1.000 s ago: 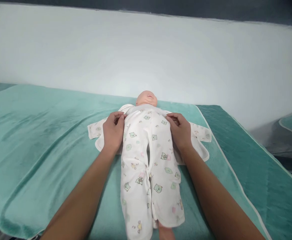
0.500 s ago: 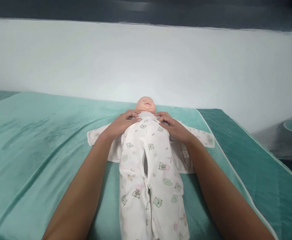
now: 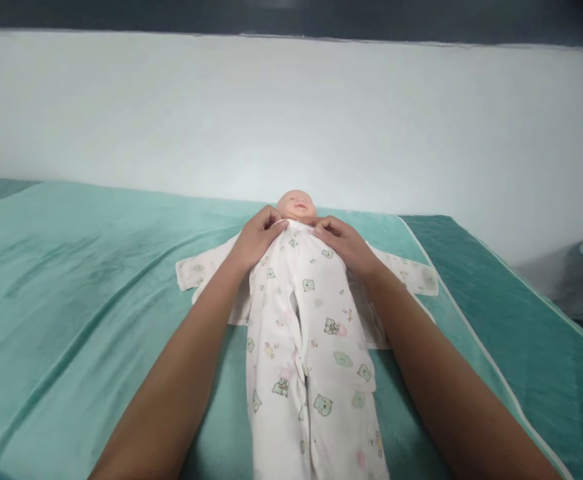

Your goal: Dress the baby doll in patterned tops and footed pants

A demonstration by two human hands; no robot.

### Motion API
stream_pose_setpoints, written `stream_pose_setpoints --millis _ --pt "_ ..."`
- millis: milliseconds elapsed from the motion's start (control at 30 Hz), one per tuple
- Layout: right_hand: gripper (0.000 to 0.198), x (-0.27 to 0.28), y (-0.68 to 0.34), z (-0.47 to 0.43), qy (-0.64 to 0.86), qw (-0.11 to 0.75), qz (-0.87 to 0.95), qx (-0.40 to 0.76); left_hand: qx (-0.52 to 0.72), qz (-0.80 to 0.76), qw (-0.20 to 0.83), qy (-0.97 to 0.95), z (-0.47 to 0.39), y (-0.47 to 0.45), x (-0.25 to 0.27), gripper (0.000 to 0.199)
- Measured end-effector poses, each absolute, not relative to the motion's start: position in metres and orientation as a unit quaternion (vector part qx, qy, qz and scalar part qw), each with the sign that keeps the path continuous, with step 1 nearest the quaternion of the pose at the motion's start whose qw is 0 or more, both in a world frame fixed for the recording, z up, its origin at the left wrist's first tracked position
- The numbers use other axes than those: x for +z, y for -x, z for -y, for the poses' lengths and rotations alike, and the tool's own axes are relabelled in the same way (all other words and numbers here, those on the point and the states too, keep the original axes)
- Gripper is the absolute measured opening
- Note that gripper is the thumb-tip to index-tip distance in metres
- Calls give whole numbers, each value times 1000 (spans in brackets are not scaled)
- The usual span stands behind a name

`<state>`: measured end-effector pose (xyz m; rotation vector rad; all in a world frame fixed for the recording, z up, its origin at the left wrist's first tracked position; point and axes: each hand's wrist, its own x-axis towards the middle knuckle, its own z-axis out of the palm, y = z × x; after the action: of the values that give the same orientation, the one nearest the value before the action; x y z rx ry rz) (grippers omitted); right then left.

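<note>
A baby doll (image 3: pixel 296 203) lies on its back, its head toward the wall and its body hidden under clothing. White baby pants (image 3: pixel 316 333) printed with green bears are spread over it, the waistband up near the doll's chin and the legs running toward me. My left hand (image 3: pixel 261 237) pinches the left end of the waistband. At the right end, my right hand (image 3: pixel 344 243) grips the same band with thumb and fingers. Beneath the pants lies a white baby shirt (image 3: pixel 424 278), its sleeves spread out to both sides.
Under everything is a light green blanket (image 3: pixel 96 267) with a long crease on the left. A darker green cover (image 3: pixel 536 360) shows at the right, beyond a pale edging. Behind the doll's head rises a white wall (image 3: pixel 291 120) with a dark band above.
Both hands have drawn the waistband up toward the doll's chin, and it now covers the pale strip below the neck. The pants are pulled straighter.
</note>
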<state>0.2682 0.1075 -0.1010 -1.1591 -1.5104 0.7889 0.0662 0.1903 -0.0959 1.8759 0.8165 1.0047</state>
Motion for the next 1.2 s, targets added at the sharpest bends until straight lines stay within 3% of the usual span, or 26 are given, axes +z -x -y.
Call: stream_pose_setpoints --millis 267,467,667,900,1200 --pt "42 -92 -272 -117 513 478 601 383 409 -341 396 -747 -191 -68 -97 21" --pt "42 -100 -271 -136 568 480 605 286 403 -388 376 -739 -195 -69 -100 19" --pt "37 -109 -268 -145 602 482 598 218 426 -429 341 -720 -199 -70 -103 17" --pt "21 -112 -268 -138 580 516 586 233 412 -379 402 -724 -199 -70 -102 10" --pt "28 -118 -270 -113 584 489 620 186 344 -358 328 -804 -180 -52 -103 36"
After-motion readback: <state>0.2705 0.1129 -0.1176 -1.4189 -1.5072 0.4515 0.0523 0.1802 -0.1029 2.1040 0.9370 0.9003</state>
